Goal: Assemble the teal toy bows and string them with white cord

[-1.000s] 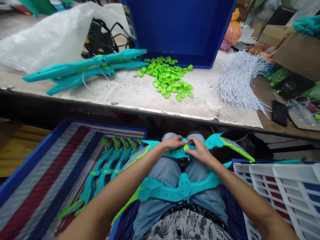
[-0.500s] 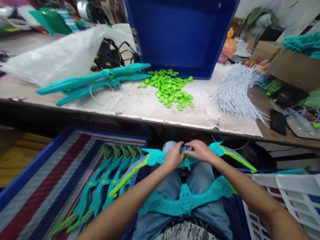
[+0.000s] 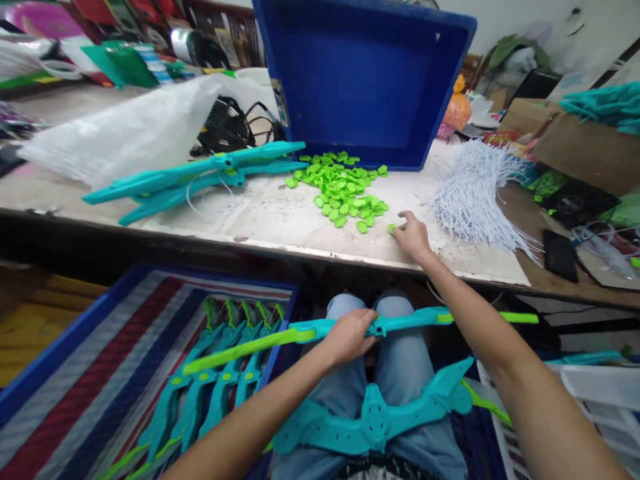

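My left hand (image 3: 350, 335) is wrapped round the middle of a teal toy bow (image 3: 407, 322) with lime green limbs, held level above my knees. Over the table's front part, my right hand (image 3: 412, 237) has a small green piece (image 3: 393, 228) at its fingertips. A heap of similar green pieces (image 3: 345, 187) lies on the tabletop, left of that hand. Another teal bow body (image 3: 375, 419) rests across my lap, with a green limb at its right end.
Several teal bows (image 3: 205, 377) lie in a blue-rimmed crate (image 3: 45, 353) at left. On the table (image 3: 280, 227) are more teal bows (image 3: 200, 175), a bundle of white strings (image 3: 480, 200) and an upright blue bin (image 3: 360, 87). A white basket (image 3: 595, 387) stands at right.
My right hand has left the bow and moved up to the table, where it touches a green piece. The held bow has turned edge-on in my left hand.
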The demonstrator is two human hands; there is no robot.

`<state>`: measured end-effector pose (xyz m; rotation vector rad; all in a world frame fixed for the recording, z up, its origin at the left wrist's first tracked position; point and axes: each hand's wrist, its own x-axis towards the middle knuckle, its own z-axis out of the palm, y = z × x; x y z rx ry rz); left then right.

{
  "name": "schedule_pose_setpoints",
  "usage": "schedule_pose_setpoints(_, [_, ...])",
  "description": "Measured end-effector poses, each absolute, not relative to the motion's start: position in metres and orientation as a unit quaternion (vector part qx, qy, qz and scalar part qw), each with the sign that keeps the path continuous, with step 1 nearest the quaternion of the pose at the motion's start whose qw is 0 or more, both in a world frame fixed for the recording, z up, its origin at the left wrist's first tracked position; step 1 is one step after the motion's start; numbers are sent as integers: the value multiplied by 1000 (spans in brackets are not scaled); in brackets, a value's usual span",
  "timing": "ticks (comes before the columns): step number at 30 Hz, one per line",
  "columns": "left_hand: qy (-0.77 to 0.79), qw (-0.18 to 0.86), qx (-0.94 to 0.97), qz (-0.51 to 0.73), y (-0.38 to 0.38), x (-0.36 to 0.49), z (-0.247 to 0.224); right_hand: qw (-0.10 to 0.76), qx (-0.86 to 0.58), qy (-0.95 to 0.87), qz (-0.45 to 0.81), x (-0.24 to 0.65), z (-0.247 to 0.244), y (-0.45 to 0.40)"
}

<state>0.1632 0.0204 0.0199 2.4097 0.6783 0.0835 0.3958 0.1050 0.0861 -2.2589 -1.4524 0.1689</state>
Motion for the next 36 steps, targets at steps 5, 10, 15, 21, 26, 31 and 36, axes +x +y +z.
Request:
schedule_pose_setpoints(5, [225,457,860,-44,51,178,29,161,-828,-532,74,405,93,62])
schedule_pose_setpoints(10, [233,529,814,-55,63,190,12,162,-739,-654,12,422,90,48])
schedule_pose_setpoints(15, [222,573,786,-68,72,191,7,140,-606,-777,97,449,88,53])
schedule_pose_setpoints(21, [217,562,789,-121,79,193,3,261,-528,-805,65,406,73,-12])
schedule_pose_setpoints(26, [208,567,788,-115,77,193,-1,253,-510,-821,30,350,26,-86])
schedule_pose_setpoints(31, [205,572,787,-108,75,189,-1,271,-558,-784,-5,335,1,-99])
schedule_pose_setpoints(36, [162,586,785,-119,75,187,0,309,-583,-751,24,331,-4,-99])
